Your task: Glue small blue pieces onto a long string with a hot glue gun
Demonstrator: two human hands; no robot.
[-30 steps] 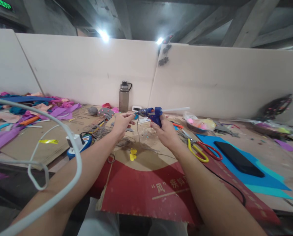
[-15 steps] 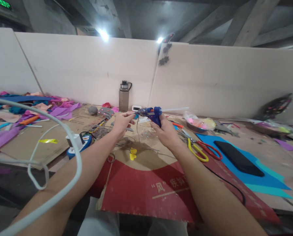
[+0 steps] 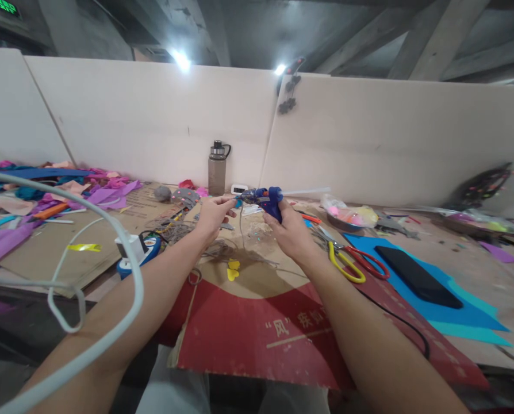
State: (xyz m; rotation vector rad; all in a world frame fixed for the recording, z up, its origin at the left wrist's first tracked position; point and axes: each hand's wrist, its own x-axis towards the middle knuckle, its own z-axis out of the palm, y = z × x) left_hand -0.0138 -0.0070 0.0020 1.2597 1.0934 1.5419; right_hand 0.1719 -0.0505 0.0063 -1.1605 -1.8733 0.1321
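Right hand point(image 3: 292, 231) gripping blue glue gun point(image 3: 271, 201), left hand point(image 3: 215, 217) pinching small teal piece point(image 3: 238, 203) at nozzle point(image 3: 247, 196), yellow scraps point(image 3: 232, 275) on cardboard point(image 3: 257, 339) below.

A dark-blue plastic hot-glue gun point(image 3: 272, 201) is held raised at the middle of the scene, lying roughly level, its nozzle end toward the left and its grip slanting down toward the near right. The front section looks darker and mottled. A long, translucent whitish glue stick point(image 3: 306, 190) juts from its back end, pointing right and tipped very slightly upward. Left of the nozzle sits a small teal piece point(image 3: 238, 204), pinched and partly hidden; whether the two touch cannot be told. A thin greyish cord point(image 3: 241, 227) hangs below it.
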